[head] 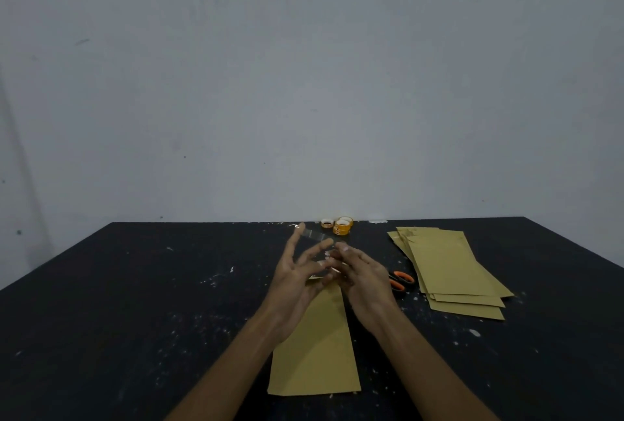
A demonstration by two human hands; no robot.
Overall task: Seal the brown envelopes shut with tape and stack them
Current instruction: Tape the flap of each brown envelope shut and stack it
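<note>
Two hands raised above bench (pixel 135 285). Left hand (pixel 297 278): fingers spread, straight, grip released, index tip touching far end of clear tape strip (pixel 312 235). Brown envelope (pixel 317 346) flat on bench below hands. Right hand (pixel 364 278): fingers curled, grip seems pinching strip's near end; blurred. Step: strip cut, not yet applied. Next: lower strip taut across flap, press down. Flap hidden behind hands. Scissors (pixel 401 280) partly hidden. Envelope pile (pixel 449 268) at right: sealed or not, cannot tell.

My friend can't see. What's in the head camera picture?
A left hand and right hand hold a clear tape strip above a brown envelope on a black table. A pile of envelopes, orange scissors and tape rolls lie nearby.
</note>
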